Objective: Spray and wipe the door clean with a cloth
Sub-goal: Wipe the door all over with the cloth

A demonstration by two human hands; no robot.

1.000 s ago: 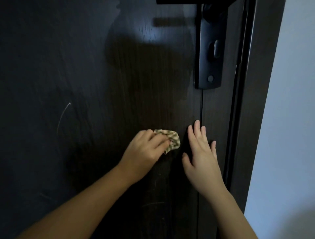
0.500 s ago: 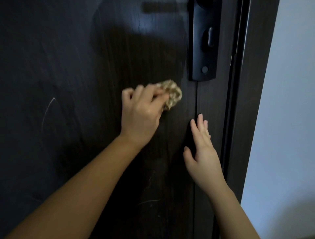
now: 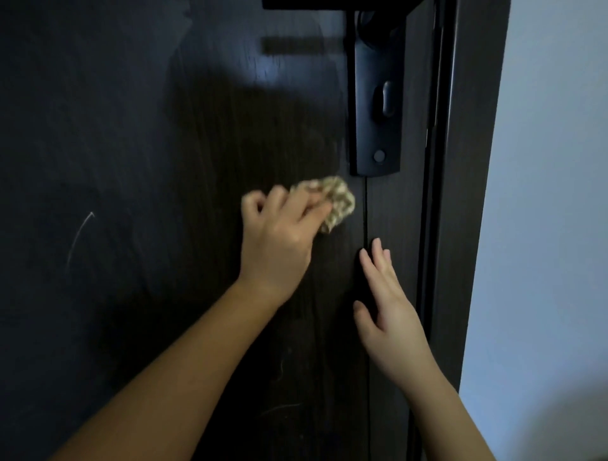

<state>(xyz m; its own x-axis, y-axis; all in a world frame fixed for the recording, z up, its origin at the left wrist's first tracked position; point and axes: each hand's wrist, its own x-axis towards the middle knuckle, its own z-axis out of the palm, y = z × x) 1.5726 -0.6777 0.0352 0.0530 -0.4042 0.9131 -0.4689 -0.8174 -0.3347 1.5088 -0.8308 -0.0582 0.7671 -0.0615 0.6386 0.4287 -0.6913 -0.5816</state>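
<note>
A dark wood-grain door (image 3: 131, 131) fills most of the view. My left hand (image 3: 279, 237) presses a crumpled beige patterned cloth (image 3: 339, 200) against the door, just below and left of the black handle plate (image 3: 375, 108). My right hand (image 3: 388, 309) lies flat with fingers spread on the door's right strip, lower than the cloth and beside the vertical groove. No spray bottle is in view.
The black lever handle (image 3: 329, 4) crosses the top edge. A curved pale scratch (image 3: 79, 240) marks the door at left, with fainter scratches lower down. The dark door frame (image 3: 467, 197) runs along the right, then a pale wall (image 3: 552, 197).
My left hand has carried the cloth upward from beside the right hand to just under the handle plate. The right hand has stayed flat on the door.
</note>
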